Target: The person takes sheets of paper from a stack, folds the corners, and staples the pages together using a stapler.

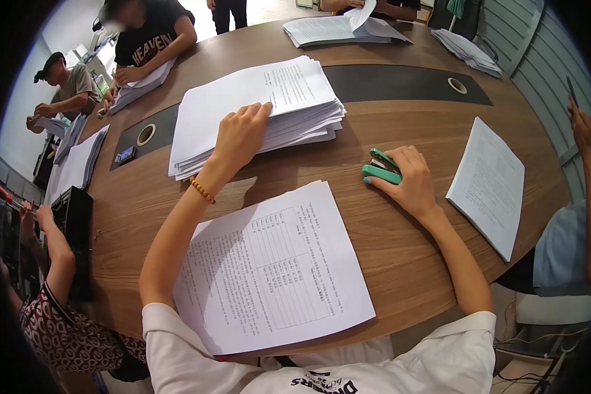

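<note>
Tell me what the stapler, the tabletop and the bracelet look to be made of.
Stapler: probably hard plastic outside, its green shell smooth and evenly coloured. Tabletop: satiny brown wood grain; real wood or laminate, I can't tell. Bracelet: round brown beads, perhaps wood, judging by colour.

Green stapler (pixel 383 175) near an uneven white paper stack (pixel 223 98), printed sheets (pixel 276 269) flat by the table (pixel 400 262) edge

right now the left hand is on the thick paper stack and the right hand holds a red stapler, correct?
Not quite: the head view shows that the stapler in the right hand is green. The left hand is on the thick paper stack.
</note>
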Demonstrator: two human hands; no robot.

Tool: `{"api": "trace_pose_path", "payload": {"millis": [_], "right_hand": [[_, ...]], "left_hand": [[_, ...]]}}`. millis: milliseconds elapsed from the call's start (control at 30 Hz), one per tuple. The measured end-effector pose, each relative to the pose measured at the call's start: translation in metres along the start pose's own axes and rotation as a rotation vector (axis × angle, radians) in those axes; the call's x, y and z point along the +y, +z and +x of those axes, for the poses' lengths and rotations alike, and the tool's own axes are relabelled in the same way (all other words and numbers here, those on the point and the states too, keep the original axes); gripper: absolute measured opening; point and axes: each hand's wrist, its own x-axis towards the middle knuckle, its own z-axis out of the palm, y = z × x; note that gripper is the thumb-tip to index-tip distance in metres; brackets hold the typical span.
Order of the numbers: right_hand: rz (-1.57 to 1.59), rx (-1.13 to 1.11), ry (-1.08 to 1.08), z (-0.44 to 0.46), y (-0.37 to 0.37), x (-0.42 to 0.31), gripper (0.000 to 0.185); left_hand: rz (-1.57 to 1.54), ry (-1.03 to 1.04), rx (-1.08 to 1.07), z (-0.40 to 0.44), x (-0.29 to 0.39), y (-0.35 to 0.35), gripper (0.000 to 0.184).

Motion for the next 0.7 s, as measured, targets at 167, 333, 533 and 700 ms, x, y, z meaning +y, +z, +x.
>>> {"api": "trace_pose_path", "payload": {"millis": [167, 333, 533, 700], "right_hand": [[-0.017, -0.026, -0.016, -0.002, -0.003, -0.003, 0.047], [-0.008, 0.006, -0.011, 0.001, -0.005, -0.006, 0.044], [0.051, 0.138, 0.02, 0.0, -0.011, -0.028, 0.036], [0.378, -0.207, 0.025, -0.017, -0.006, -0.079, 0.047]], "left_hand": [[-0.005, -0.056, -0.154, -0.003, 0.012, -0.008, 0.037], [-0.035, 0.036, 0.061, -0.022, 0.016, -0.023, 0.043], [-0.671, -0.064, -0.224, -0.052, 0.052, -0.057, 0.035], [-0.995, -0.235, -0.43, -0.065, 0.075, -0.064, 0.039]]}}
